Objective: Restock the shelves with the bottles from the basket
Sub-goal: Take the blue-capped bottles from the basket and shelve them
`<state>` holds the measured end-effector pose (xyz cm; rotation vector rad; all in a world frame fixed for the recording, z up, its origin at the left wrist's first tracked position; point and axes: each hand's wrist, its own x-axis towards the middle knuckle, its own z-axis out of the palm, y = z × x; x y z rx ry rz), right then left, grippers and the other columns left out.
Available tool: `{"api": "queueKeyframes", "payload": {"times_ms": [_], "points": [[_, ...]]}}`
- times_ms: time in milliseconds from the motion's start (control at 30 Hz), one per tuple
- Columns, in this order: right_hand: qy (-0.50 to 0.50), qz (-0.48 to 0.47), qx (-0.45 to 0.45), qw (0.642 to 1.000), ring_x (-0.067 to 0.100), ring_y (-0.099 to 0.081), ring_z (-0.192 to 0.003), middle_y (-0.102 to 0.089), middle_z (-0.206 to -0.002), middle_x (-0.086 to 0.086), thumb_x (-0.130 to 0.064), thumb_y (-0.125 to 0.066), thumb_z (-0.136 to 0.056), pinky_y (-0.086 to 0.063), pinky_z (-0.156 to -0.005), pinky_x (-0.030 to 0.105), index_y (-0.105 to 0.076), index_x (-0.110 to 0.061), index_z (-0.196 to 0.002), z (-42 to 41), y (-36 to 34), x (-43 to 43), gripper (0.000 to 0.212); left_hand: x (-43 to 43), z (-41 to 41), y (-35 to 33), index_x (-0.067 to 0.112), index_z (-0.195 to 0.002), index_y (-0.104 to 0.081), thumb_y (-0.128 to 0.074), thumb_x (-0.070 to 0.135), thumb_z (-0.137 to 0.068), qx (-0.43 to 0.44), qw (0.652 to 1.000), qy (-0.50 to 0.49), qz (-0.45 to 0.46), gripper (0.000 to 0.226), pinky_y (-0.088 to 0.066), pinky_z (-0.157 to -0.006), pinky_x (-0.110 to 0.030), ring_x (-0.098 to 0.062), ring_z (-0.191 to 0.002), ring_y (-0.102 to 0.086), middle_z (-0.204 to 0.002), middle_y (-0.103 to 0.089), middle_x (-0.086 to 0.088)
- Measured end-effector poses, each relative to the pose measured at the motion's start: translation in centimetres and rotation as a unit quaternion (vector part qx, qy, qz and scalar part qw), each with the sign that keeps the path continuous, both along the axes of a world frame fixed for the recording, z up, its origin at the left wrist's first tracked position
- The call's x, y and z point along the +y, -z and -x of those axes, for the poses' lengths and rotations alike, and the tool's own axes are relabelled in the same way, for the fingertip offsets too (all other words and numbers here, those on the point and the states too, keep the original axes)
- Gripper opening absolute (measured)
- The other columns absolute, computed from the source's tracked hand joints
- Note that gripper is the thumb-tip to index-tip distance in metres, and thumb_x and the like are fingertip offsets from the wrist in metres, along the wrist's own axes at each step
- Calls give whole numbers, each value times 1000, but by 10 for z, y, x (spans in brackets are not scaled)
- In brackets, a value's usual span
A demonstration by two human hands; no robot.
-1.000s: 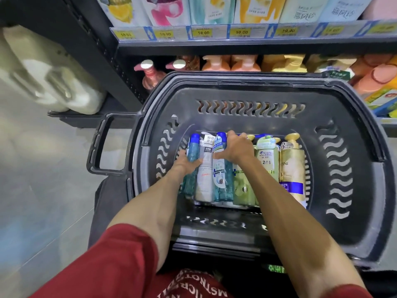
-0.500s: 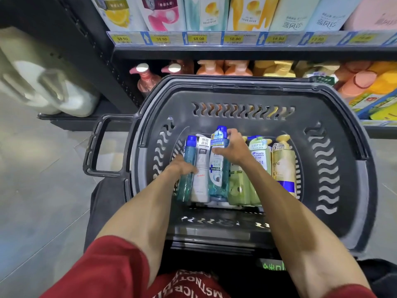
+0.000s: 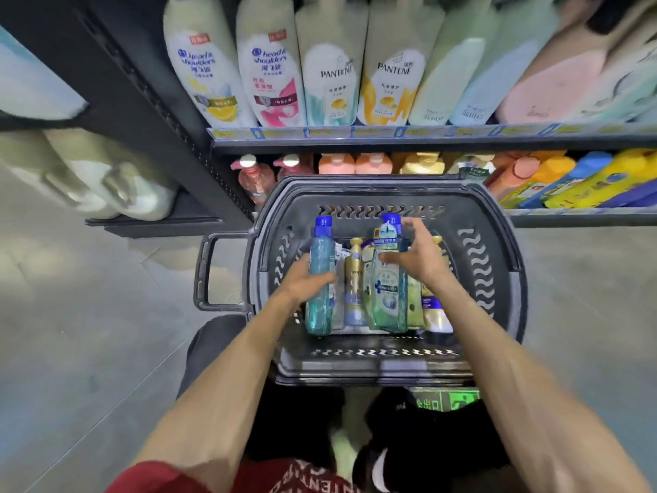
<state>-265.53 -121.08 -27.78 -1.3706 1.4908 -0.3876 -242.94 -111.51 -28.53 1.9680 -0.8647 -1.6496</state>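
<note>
A: Since the earlier frame both teal bottles sit higher above the row.
B: Grips?
A: Left hand (image 3: 305, 281) wraps slim teal bottle (image 3: 320, 257) mid-body, at the basket (image 3: 373, 183) left side. Right hand (image 3: 417, 259) pinches wide teal bottle (image 3: 387, 293) at the shoulder, centre, fingers splayed.
B: Handling?
A: Translucent, blue caps. Probably full, heavy, slick, rigid. Hold body, not cap.

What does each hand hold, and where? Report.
Left hand grips slim teal blue-capped plastic bottle at mid-body; right hand grips wider labelled teal bottle near its shoulder.
</note>
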Motion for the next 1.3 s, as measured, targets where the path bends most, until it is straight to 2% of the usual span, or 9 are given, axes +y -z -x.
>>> {"api": "queueKeyframes", "payload": {"times_ms": [133, 367, 533, 667, 767, 933, 1100, 1167, 1300], "points": [[41, -10, -27, 999, -9, -57, -95, -64, -109, -15, -22, -92, -57, -47, -84, 19, -50, -17, -126, 7, -86, 7, 81, 10, -7, -87, 34, -121, -53, -74, 18, -89, 33, 999, 8, 25, 42, -51, -76, -23, 0, -94, -63, -109, -67, 9], [32, 40, -27, 998, -27, -54, -85, -59, -100, -27, -23, -94, -61, -37, -69, -3, -50, -28, -119, -20, -241, 23, 72, 19, -27, -236, 28, -122, -57, -74, 13, -90, 36, 997, -8, 67, 39, -55, -72, -19, -13, -94, -69, -105, -71, 2], [3, 52, -41, 998, 20, -62, -97, -68, -107, 3, -31, -93, -64, -50, -87, 35, -48, -30, -127, -41, -360, 29, 77, 25, -41, -338, 30, -115, -59, -73, 7, -87, 16, 991, -38, 126, 38, -53, -70, -15, 4, -84, -68, -106, -69, 2], [6, 82, -75, 994, 7, -60, -90, -66, -106, -9, -26, -92, -66, -46, -71, 8, -48, -36, -124, -53, -449, 30, 73, 33, -58, -412, 22, -129, -57, -74, 8, -86, 6, 985, -63, 163, 48, -55, -73, -15, -2, -95, -67, -111, -69, 3], [9, 78, -119, 990, 11, -70, -91, -73, -105, 1, -18, -91, -67, -50, -75, 11, -47, -32, -126, -60, -503, 27, 74, 34, -72, -457, 23, -119, -60, -71, 2, -86, 7, 975, -96, 199, 41, -54, -68, -14, 0, -89, -69, -96, -72, 16], [4, 104, -175, 979, 12, -74, -88, -74, -106, 3, 0, -89, -67, -55, -70, 17, -50, -33, -123, -71, -557, 28, 75, 40, -90, -518, 37, -116, -58, -75, 14, -89, 39, 954, -140, 263, 39, -53, -68, -10, 5, -91, -71, -100, -73, 26], [6, 115, -210, 971, 9, -73, -94, -72, -113, 4, 6, -87, -66, -56, -71, 20, -50, -29, -123, -82, -586, 37, 77, 55, -100, -557, 31, -131, -50, -80, 48, -73, 49, 942, -161, 291, 68, -59, -81, -26, -10, -105, -71, -117, -71, 8], [2, 120, -217, 969, 11, -72, -98, -69, -120, 9, 1, -88, -67, -57, -74, 22, -50, -33, -120, -87, -601, 39, 74, 61, -103, -571, 43, -124, -50, -81, 50, -73, 38, 936, -156, 312, 61, -59, -88, -36, -13, -105, -71, -116, -71, 9], [-6, 144, -232, 962, 11, -72, -99, -70, -119, 3, -2, -89, -67, -60, -81, 28, -52, -32, -117, -91, -628, 38, 69, 63, -104, -600, 53, -112, -57, -83, 42, -75, 44, 913, -165, 371, 47, -60, -79, -28, -14, -102, -73, -113, -74, 9]]}}
